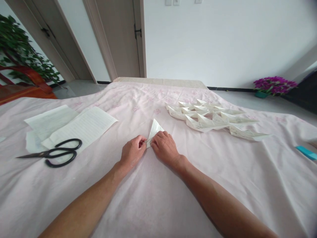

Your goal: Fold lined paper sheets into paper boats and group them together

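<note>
A small folded sheet of paper (155, 127) lies on the pink cloth in front of me, its pointed top facing away. My left hand (133, 150) pinches the lower left corner between thumb and fingers. Curled over the paper's right side, my right hand (164, 147) presses and grips it, hiding much of the lower edge. Several folded paper boats (205, 122) stand grouped to the right, beyond my right hand.
Black-handled scissors (60, 152) rest partly on loose paper sheets (84, 127) at left. A blue object (306, 152) lies at the right edge. The flowered pink cloth (138, 205) has wrinkles. Beyond it are a wooden chair (27, 82) and purple flowers (274, 85).
</note>
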Motion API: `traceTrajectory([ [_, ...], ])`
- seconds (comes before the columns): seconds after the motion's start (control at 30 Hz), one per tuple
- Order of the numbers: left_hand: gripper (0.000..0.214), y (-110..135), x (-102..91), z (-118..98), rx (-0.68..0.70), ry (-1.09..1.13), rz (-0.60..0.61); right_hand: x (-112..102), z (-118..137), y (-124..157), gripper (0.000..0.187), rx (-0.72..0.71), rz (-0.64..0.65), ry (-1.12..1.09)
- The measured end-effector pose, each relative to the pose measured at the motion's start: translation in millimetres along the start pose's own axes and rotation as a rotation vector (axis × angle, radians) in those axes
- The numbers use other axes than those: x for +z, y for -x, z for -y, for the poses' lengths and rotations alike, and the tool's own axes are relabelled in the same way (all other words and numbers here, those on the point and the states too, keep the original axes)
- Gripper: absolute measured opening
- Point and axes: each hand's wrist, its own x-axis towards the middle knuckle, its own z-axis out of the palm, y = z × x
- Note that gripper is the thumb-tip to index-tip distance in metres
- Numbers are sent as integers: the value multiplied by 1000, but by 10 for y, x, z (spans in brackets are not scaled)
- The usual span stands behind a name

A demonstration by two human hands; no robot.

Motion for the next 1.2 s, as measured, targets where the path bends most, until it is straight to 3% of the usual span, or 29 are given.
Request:
traceTrajectory([
  [0.3, 14, 14, 16, 14, 36, -18, -11, 55, 46, 11, 15, -2, -5, 95],
  [0.67, 7, 48, 13, -85, 54, -57, 11, 105, -10, 28, 10, 96, -53, 8],
  [0.93, 11, 92, 28, -87, 188, -163, -28, 87, -35, 34, 4, 132, -98, -17],
  [1.2, 5, 75, 17, -85, 137, -174, 3, -19, -11, 119, 5, 82, -53, -79],
])
